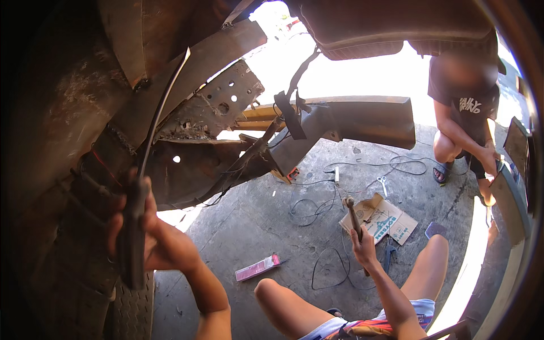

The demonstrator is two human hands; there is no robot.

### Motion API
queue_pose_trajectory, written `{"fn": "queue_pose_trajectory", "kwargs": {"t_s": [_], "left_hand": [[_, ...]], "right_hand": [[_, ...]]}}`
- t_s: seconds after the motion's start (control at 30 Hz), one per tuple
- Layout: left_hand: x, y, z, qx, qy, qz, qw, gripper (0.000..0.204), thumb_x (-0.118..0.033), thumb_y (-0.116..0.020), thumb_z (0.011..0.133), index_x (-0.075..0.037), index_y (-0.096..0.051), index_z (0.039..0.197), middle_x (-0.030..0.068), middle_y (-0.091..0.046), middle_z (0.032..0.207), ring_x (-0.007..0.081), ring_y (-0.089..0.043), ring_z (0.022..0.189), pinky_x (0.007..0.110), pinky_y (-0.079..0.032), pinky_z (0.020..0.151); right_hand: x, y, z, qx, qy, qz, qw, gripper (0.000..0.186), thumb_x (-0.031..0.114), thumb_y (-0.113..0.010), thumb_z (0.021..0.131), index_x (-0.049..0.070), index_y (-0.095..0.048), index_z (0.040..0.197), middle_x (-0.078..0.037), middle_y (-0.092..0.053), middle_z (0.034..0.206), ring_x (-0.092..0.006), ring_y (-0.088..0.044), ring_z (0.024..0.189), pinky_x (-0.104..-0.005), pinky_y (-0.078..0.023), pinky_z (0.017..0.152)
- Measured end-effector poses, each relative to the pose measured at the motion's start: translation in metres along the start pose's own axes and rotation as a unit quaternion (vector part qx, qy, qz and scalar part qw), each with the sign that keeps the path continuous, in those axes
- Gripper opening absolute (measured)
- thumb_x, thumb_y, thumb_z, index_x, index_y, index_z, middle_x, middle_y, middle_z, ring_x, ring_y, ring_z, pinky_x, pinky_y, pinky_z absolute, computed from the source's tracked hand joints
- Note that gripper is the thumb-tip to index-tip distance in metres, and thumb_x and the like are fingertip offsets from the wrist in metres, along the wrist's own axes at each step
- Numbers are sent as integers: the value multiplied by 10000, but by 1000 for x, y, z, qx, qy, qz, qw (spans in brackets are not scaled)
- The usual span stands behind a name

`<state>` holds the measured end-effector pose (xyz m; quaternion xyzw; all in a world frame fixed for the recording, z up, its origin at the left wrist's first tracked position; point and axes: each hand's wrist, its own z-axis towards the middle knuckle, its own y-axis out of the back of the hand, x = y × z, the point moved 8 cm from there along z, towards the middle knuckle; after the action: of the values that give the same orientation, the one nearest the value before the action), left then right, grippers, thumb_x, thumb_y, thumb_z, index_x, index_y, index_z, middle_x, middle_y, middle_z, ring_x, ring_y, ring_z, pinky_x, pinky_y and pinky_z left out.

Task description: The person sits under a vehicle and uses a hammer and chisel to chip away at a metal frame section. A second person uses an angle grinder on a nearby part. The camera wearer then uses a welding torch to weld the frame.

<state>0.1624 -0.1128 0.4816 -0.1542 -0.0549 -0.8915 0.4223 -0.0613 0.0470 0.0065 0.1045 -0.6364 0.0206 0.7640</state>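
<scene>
At left, my left hand (161, 241) grips the dark handle (134, 243) of a slim, curved blade (154, 120); lower right of centre, my right hand (364, 247) closes round a knob-headed bar (354, 215). Beside it, teal lettering (385, 228) crosses brown cardboard (404, 224).

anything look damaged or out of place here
The perforated metal panel looks damaged: its edge is ragged and its surface patchy and rusty-looking. A thin cable also sprawls in loose loops across the concrete floor.

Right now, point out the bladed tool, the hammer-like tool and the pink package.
Bladed tool (133, 243), head view: dark handle.
Hammer-like tool (355, 219), head view: upper shaft.
Pink package (258, 268), head view: middle of upper face.
</scene>
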Motion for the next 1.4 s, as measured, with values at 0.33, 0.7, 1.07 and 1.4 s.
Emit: {"fn": "queue_pose_trajectory", "kwargs": {"t_s": [0.33,0.7,1.07,1.4], "left_hand": [[-2,50,-33,33,148,-77,985,456,-151,-640,970,-58,-356,1315,212,-496,1326,493,-514,1256,580,-512,1048],[137,-205,-8,377,-119,78,915,537,164,-621,728,-106,-598,1191,123,-610,1218,351,-597,1169,415,-545,946],[143,-213,2,379,-66,53,921,542,178,-581,754,-112,-596,1212,114,-629,1171,319,-626,1065,374,-544,897],[143,-214,20,332,-43,20,942,213,-70,-579,927,-118,-656,1119,22,-687,932,163,-615,714,309,-539,671]], "right_hand": [[-132,-8,-50,85,-229,-151,958,427,344,-625,944,-58,-625,1088,-325,-679,964,-496,-646,972,-521,-505,853],[28,-8,-26,-2,-19,-9,1000,267,260,-595,1003,2,-543,957,-128,-573,618,-229,-607,544,-383,-441,525],[148,29,-13,-32,124,92,987,240,227,-596,994,27,-489,917,-110,-521,597,-225,-549,498,-379,-397,490],[224,37,1,-50,227,224,946,407,428,-579,1001,42,-449,1011,6,-458,636,-45,-401,486,-219,-323,423]]}}
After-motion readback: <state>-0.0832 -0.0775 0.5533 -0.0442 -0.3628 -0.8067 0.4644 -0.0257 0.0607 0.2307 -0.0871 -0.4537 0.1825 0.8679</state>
